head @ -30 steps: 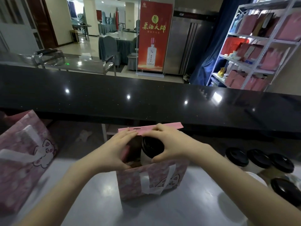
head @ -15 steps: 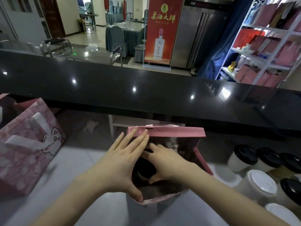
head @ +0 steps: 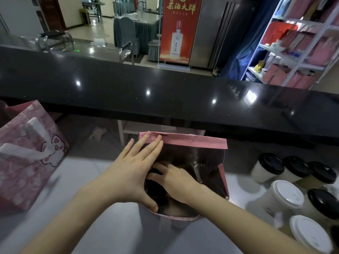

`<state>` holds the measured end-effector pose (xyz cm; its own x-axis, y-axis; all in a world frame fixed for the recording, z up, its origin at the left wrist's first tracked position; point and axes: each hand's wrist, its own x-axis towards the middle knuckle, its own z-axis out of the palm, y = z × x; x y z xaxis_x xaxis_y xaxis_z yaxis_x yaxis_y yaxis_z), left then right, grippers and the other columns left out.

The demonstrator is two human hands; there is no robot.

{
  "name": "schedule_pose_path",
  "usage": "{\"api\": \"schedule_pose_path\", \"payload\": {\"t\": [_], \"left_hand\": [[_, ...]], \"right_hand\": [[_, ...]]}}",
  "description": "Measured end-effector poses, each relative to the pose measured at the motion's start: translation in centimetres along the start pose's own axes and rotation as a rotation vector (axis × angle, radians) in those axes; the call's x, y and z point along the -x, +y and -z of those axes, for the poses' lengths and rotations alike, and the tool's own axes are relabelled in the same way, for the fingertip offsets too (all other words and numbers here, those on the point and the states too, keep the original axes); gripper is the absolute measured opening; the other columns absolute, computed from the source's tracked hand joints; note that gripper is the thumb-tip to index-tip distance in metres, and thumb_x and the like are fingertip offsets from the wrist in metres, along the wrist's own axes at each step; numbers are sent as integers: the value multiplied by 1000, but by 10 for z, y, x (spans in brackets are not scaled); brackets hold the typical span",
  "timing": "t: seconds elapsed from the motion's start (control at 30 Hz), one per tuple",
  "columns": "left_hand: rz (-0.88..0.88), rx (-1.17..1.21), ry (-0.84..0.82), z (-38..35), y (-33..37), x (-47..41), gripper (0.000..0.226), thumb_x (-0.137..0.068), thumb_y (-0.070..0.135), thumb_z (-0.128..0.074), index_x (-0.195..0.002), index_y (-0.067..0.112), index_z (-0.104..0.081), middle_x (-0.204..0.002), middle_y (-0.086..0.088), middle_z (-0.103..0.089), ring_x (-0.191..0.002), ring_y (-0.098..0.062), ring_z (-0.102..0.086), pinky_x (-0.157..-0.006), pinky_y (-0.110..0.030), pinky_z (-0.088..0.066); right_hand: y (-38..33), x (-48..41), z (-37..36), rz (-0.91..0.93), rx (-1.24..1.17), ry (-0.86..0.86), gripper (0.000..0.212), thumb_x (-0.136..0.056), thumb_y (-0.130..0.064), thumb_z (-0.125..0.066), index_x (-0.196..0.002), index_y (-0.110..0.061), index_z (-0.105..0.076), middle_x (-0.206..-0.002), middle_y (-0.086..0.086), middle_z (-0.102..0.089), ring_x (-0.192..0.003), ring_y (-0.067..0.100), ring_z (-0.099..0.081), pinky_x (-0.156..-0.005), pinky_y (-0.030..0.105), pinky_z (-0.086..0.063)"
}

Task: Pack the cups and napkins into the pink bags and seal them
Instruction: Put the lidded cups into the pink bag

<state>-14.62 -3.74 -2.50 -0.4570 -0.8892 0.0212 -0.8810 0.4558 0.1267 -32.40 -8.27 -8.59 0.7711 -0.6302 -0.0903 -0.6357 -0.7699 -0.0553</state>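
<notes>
An open pink bag (head: 192,143) stands in the middle of the grey counter, its mouth wide. My left hand (head: 134,173) lies flat across the bag's left rim, fingers straight, fingertips on the far pink edge and thumb on the near edge. My right hand (head: 174,178) reaches down inside the bag and rests on a dark-lidded cup (head: 156,191) that is mostly hidden in shadow. Whether its fingers curl round the cup is not visible. No napkins show.
A second pink bag with a cat print and white handles (head: 27,154) stands at the left. Several lidded cups, black-lidded (head: 271,164) and white-lidded (head: 286,194), crowd the right side. A raised black bar top (head: 165,96) runs across behind the bag.
The bag's mouth, pinched together a second ago, now stands wide open. My right hand has gone down inside it onto the cup, and my left hand has flattened along the rim.
</notes>
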Motion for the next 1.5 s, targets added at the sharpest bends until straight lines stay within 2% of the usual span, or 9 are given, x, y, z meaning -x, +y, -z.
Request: {"api": "schedule_pose_path", "payload": {"t": [0.13, 0.3, 0.57, 0.73, 0.87, 1.0, 1.1, 1.3, 1.5], "left_hand": [[-10, 32, -24, 2, 3, -8, 139, -52, 79, -66, -131, 39, 42, -146, 20, 39, -130, -5, 46, -114, -37, 19], [33, 89, -26, 3, 0, -14, 133, -55, 76, -67, -134, 40, 34, -153, 17, 29, -134, -6, 41, -118, -39, 13], [18, -8, -34, 7, -2, -36, 113, -68, 70, -64, -149, 41, 9, -159, 16, 15, -142, -13, 28, -115, -54, 18], [-34, 0, -57, 11, 8, -63, 101, -71, 70, -63, -149, 45, -5, -160, 18, 1, -147, -11, 13, -112, -53, 21], [-29, 90, -93, 9, 21, -82, 96, -70, 80, -52, -149, 47, -7, -160, 16, -6, -147, -11, 4, -118, -49, 10], [-22, 53, -91, 1, 28, -93, 104, -61, 93, -33, -149, 47, -4, -161, 15, -4, -147, -10, 8, -115, -51, 14], [-17, 50, -45, -4, 27, -97, 110, -52, 96, -18, -149, 47, -5, -160, 15, -5, -147, -10, 5, -116, -52, 12], [-9, 31, -18, -7, 28, -98, 107, -55, 95, -16, -150, 46, -6, -161, 14, -5, -147, -11, 4, -117, -51, 10], [-1, 2, -11, -10, 33, -95, 106, -58, 96, -18, -150, 44, -6, -161, 12, -3, -148, -13, 6, -118, -53, 9]], "right_hand": [[5, -7, 2, -5, 15, -27, 53, -91, -28, -60, -141, -30, -41, -149, 5, -30, -132, 32, -33, -82, 43, -49], [6, 5, 33, -22, -6, -106, 71, -85, -40, -67, -147, -31, -34, -155, 3, -25, -136, 26, -31, -109, 44, -36], [7, 90, 81, -100, -73, 31, 54, -90, -64, -42, -130, -30, -52, -121, -7, -58, -109, 15, -54, -90, 35, -47], [34, 121, 66, -128, 209, 164, 15, -88, -19, -64, -102, -23, -67, -93, -6, -67, -88, 17, -61, -89, 33, -48], [50, 127, 59, -205, 213, 390, 11, -79, -9, -73, -84, -19, -71, -77, -4, -67, -74, 17, -63, -82, 34, -53], [63, 146, 54, -265, 35, 532, 24, -87, -27, -67, -108, -18, -69, -109, -2, -68, -106, 14, -61, -104, 33, -42], [89, 175, 51, -465, 14, 600, 37, -89, -33, -65, -121, -16, -63, -120, 0, -63, -112, 17, -56, -101, 28, -38], [156, 234, 17, -999, 97, -71, 70, -90, -58, -51, -147, -25, -29, -149, 3, -33, -135, 27, -34, -107, 39, -33], [181, 252, -6, -1121, 14, -271, 84, -82, -63, -57, -149, -33, -18, -145, 10, -37, -131, 35, -39, -103, 46, -38]]}}
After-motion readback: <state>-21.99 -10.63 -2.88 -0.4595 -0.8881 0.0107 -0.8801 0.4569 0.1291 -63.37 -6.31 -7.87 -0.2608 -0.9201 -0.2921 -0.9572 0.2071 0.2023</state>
